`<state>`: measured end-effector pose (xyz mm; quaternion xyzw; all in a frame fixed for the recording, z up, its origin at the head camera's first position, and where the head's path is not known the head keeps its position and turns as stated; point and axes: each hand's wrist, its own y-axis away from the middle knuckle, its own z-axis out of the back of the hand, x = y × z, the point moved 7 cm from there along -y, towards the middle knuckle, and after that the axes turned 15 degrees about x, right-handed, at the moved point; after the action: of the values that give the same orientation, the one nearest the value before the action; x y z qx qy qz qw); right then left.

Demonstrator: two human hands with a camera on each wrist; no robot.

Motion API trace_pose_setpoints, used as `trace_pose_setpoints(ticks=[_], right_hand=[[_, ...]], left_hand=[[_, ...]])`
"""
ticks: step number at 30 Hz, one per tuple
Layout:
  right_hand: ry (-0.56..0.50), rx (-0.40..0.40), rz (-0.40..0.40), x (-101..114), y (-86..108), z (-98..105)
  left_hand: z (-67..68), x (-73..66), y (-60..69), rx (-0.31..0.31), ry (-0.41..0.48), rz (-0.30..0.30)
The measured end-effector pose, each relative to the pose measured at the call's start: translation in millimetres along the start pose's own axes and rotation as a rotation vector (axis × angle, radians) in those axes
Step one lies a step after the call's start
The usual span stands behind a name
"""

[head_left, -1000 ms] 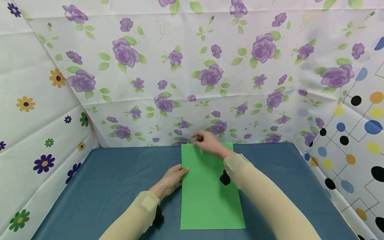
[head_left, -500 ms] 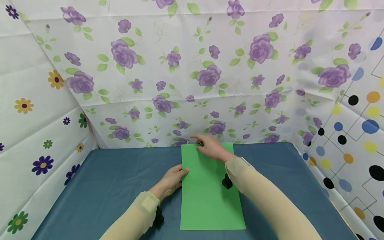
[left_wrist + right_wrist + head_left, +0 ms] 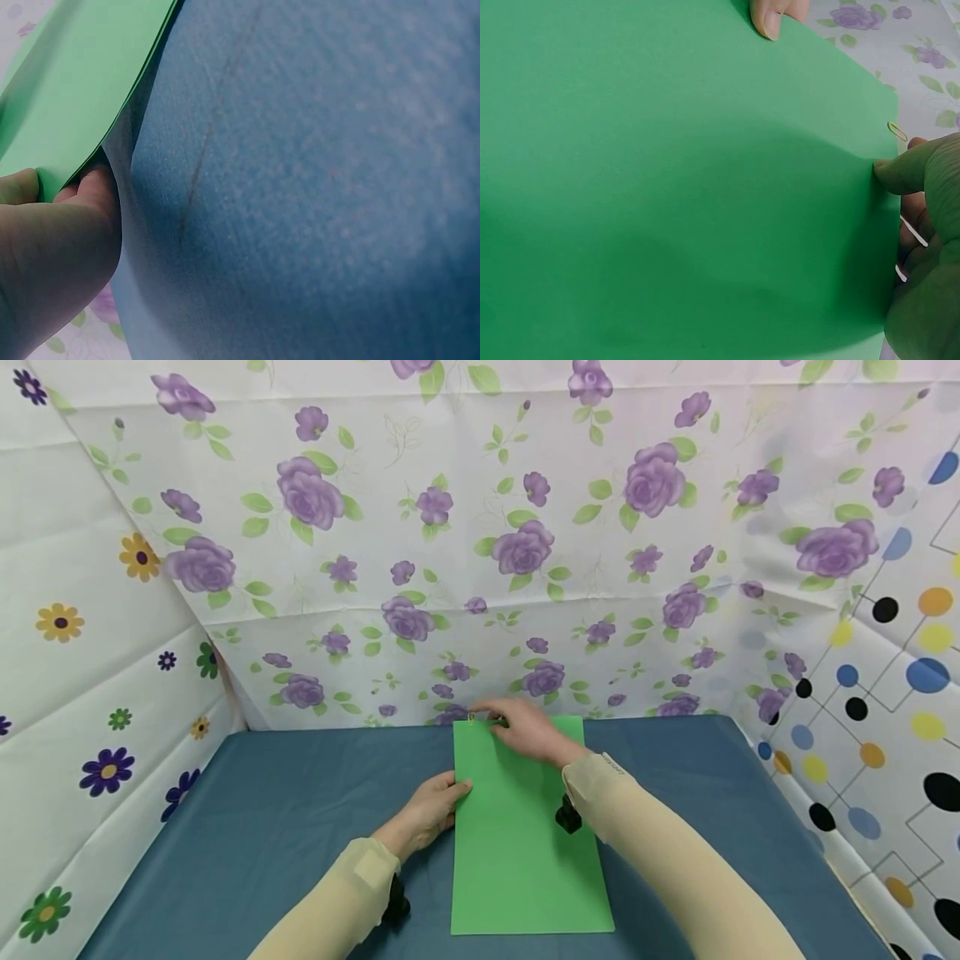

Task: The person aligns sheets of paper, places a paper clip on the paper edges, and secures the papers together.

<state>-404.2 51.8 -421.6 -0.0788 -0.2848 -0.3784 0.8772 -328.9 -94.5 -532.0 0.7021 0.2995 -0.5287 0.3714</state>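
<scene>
Green paper (image 3: 525,843) lies lengthwise before me; its edge in the left wrist view shows more than one layer. My left hand (image 3: 429,810) pinches the left edge, thumb (image 3: 19,186) on top and fingers (image 3: 97,187) underneath. A small yellow paper clip (image 3: 471,717) sits on the far edge near the left corner. At that edge, my right hand (image 3: 525,727) has its thumb (image 3: 892,176) on the paper's face and other fingers behind it. Its index fingertip reaches the paper clip (image 3: 897,131). Pale slivers show between the right fingers; what they are I cannot tell.
A blue cloth (image 3: 322,793) covers the table. Behind it hangs a white sheet with purple flowers (image 3: 522,550). Patterned sheets form the left side (image 3: 82,693) and right side (image 3: 900,685). A black wrist camera (image 3: 568,814) hangs under the right sleeve.
My right hand has shifted slightly, and its extended index finger has come down to the paper clip. The left hand and the paper hold still.
</scene>
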Motion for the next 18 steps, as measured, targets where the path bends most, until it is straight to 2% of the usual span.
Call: trace_pose_setpoints(ticks=[18], right_hand=[[-0.016,-0.002,0.013,-0.4,-0.2,-0.1]], left_hand=[[-1.1,-1.3,1.6,0.008,-0.001,0.001]])
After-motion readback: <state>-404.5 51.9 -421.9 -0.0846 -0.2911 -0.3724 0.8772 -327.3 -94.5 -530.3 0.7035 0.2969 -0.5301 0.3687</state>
